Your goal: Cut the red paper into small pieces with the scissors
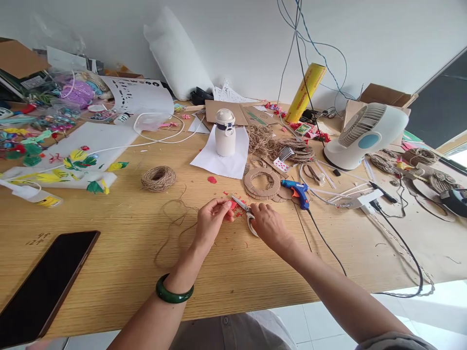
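Between thumb and fingers, my left hand pinches a small piece of red paper. My right hand is closed on a pair of scissors, whose blades point left at the red piece. One pale handle loop shows below my right hand; the rest of the grip is hidden. Red scraps lie on the wooden table under both hands. A separate red cutout rests just beyond my left hand. Behind the scissors is a cardboard ring, with a blue glue gun beside it.
A white bottle stands on white paper. Twine is coiled at left, its loose strand trailing toward my left wrist. A phone lies front left. At right are a white fan, a power strip and trailing cords.
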Motion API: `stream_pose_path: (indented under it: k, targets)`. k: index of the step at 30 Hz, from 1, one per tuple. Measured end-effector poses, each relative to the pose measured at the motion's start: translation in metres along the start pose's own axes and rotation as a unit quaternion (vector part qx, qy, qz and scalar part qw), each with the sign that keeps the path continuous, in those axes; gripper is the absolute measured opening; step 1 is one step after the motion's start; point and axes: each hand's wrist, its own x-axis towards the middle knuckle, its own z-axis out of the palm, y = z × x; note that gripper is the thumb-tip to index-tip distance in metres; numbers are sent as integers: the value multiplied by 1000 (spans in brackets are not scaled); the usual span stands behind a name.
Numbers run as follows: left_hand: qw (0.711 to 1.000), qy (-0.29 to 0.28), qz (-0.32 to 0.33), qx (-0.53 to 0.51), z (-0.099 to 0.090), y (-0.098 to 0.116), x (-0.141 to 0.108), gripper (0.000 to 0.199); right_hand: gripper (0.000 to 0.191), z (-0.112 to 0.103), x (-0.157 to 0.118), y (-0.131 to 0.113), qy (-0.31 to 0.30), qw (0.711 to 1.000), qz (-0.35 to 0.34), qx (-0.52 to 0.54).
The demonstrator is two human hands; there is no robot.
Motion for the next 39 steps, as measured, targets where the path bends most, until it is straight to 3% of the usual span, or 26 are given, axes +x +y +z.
stream_pose_path:
  k: [3,5,8,11,12,13,14,15,19,22,25,35,39]
  targets:
    - [1000,6,-11,-23,1,1,0,31,16,-7,3,15,13,993,1,115]
    - [999,8,-17,-38,1,1,0,31,25,-14,4,27,20,977,7,211]
    - [998,6,-25,-52,3,3,-1,29,40,-22,6,40,19,934,-6,358]
    - [996,-15,-31,-84,5,5,-2,26,50,-21,9,41,56,886,-3,461]
    - [995,-22,-30,-92,6,6,-2,26,50,-18,11,39,66,860,1,506]
    - [995,-26,-28,-96,7,6,-3,26,49,-16,14,36,63,807,6,587]
    - [995,-26,-27,-94,7,6,-3,25,47,-13,16,33,36,755,10,655]
    - [995,-24,-25,-88,7,6,-3,24,45,-10,19,30,-13,721,12,693]
    - [998,-23,-9,-62,5,4,-3,22,41,-8,23,22,-80,708,12,702]
    - [998,-19,4,-56,4,3,-3,28,40,-11,24,19,-90,704,4,705]
    - [999,-12,-5,-45,5,5,-4,36,45,-12,25,19,-60,708,2,704]
    - [993,-4,-76,-95,10,6,-7,20,42,4,21,5,12,671,25,741]
    - [993,13,-91,-77,9,6,-8,18,46,14,14,-2,23,692,38,720]
